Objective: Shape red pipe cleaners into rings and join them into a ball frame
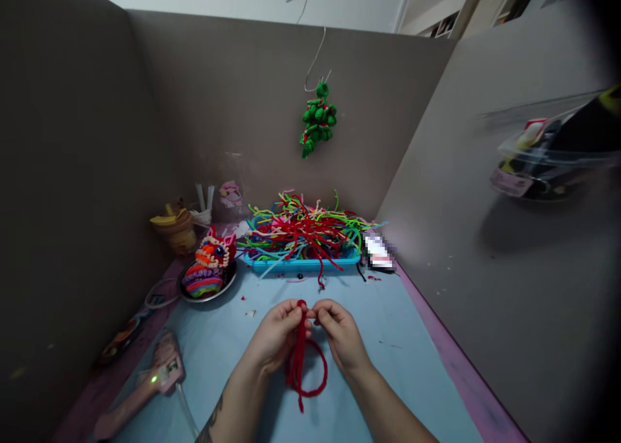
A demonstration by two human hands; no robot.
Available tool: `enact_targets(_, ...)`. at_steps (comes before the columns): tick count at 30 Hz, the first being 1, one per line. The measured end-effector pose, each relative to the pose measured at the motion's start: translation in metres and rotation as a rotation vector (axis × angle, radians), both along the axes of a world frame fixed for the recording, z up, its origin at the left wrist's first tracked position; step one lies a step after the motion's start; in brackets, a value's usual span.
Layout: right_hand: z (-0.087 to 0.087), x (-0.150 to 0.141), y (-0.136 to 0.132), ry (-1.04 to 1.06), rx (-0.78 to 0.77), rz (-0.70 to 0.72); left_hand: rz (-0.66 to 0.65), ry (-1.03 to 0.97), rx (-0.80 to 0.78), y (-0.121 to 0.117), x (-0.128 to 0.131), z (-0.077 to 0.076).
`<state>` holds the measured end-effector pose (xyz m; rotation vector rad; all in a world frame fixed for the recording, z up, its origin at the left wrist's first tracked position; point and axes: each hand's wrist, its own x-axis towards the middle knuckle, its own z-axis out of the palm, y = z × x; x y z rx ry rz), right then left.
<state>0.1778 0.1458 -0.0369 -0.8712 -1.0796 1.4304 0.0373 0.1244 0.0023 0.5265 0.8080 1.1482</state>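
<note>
A bundle of red pipe cleaners (299, 352) hangs over the blue table cover, its lower part bent into a loop. My left hand (281, 326) is closed near the bundle's top, pinching it between thumb and fingers. Close beside it on the right, my right hand (339, 333) pinches a short red end that sticks out sideways from the top. Both hands are in front of a blue tray (305, 264) heaped with loose pipe cleaners (310, 226) of many colours.
A metal bowl (229, 285) holds a colourful fuzzy figure (208, 268) at left. In front lies a pink glue gun (165, 368) with a green light. A phone (380, 252) sits right of the tray. A green ornament (319, 119) hangs above; grey partitions enclose the table.
</note>
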Motion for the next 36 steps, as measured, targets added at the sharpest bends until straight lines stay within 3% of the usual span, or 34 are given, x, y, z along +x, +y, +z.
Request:
enact_targets(5,0.005,0.001,0.001,-0.098,0.071,-0.052,0.072,0.147,0.038,-0.001,0.005,-0.005)
enact_targets(11,0.013,0.004,0.000,-0.148,0.048,0.070,0.018,0.352,0.164,-0.003,0.009,-0.011)
enact_targets(15,0.016,0.006,0.000,-0.170,0.060,0.058,-0.056,0.378,0.158,-0.008,0.012,-0.006)
enact_targets(24,0.031,0.015,0.006,-0.196,0.152,-0.153,-0.169,0.477,0.231,-0.011,0.021,0.001)
enact_targets(28,0.033,0.016,0.008,-0.214,0.147,-0.136,-0.100,0.398,0.209,-0.009,0.023,-0.005)
enact_targets(33,0.015,0.014,-0.004,-0.288,0.005,-0.076,0.083,0.174,0.101,-0.002,0.016,-0.005)
enact_targets(36,-0.003,0.017,-0.018,-0.534,0.190,0.070,0.176,-0.003,0.035,0.002,0.009,-0.003)
